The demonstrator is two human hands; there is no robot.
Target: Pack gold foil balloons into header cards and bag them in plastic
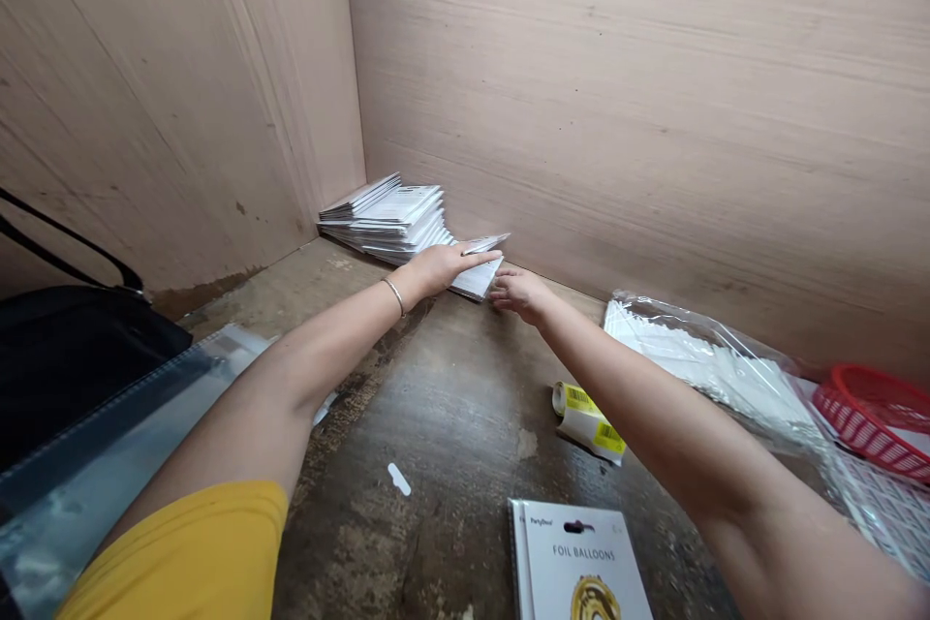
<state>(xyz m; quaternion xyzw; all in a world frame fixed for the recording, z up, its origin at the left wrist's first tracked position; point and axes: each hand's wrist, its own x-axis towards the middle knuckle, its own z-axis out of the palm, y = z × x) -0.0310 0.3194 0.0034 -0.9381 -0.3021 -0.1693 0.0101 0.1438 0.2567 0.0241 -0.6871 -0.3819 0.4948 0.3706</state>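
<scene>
Left fingers [482,259] across partly hidden packets [478,282]

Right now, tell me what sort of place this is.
Probably a packing workstation: stacked white packets, a roll of yellow-and-white labels and a pack marked Foil Balloons lie on the worktop.

Counter [450,387]: worn wood, slight sheen. Wall panel [617,97]: matt, grained wood. Stacked packets [407,208]: smooth, paper-like. Bag [697,358]: clear, glossy plastic. Basket [864,428]: smooth plastic. Bracelet [393,296]: shiny metal.
</scene>
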